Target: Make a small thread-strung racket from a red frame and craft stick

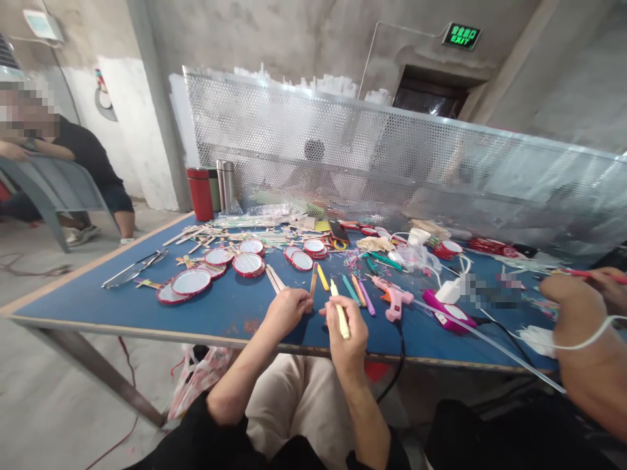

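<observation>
My left hand (290,309) is closed on the lower end of a coloured craft stick (314,279) near the table's front edge. Two pale sticks (275,277) lie just beyond it. In my right hand (349,333) is a pale yellow marker (341,316), its tip pointing away from me. A yellow marker (323,277) lies between the two hands, a little farther off. To the right of my right hand rest teal, orange and purple markers (367,299). Past them is a pink glue gun (393,296).
Red-rimmed round discs (191,282) and scattered sticks cover the left and back of the blue table (122,305). A magenta power strip (448,313) and cables are on the right, beside another person's arm (582,333). Bottles (200,194) stand at the back left.
</observation>
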The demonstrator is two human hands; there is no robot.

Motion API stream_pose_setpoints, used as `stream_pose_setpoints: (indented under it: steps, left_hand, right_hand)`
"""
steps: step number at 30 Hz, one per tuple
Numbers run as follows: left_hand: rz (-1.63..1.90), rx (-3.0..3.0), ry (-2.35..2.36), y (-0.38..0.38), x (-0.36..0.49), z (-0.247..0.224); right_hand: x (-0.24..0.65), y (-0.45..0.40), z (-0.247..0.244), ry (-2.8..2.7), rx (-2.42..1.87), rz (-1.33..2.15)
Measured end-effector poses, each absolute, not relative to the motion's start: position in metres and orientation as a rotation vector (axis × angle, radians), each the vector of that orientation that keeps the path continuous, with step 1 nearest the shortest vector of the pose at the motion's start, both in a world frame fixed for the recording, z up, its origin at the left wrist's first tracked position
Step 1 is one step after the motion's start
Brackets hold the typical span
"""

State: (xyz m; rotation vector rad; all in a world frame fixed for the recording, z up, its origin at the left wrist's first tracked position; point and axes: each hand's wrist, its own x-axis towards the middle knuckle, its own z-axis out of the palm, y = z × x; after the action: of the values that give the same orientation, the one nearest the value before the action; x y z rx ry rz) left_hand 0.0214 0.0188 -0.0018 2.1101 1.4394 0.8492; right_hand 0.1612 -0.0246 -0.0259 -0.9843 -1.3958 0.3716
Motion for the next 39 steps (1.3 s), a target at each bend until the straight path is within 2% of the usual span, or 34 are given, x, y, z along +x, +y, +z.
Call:
stream_pose_setpoints:
  steps: [16, 26, 34, 39]
  left_hand:
    - [0.835, 2.197, 1.481, 0.020, 0.021, -0.009]
    - [0.793, 2.250, 1.423, 0.023, 0.021, -0.018]
    - [0.818, 2.325, 1.368, 0.021, 0.021, -0.018]
    - [0.821, 2.335, 1.386, 0.019, 0.023, -0.019]
  right_hand:
    - [0.162, -0.034, -0.019, -1.604, -0.967, 0.346]
    - [0.160, -0.035, -0.013, -1.785, -0.964, 0.141]
    - [0.160, -0.033, -0.009, -1.829, -0.993, 0.185]
    - [0.164, -0.028, 0.005, -1.883, -1.025, -0.069]
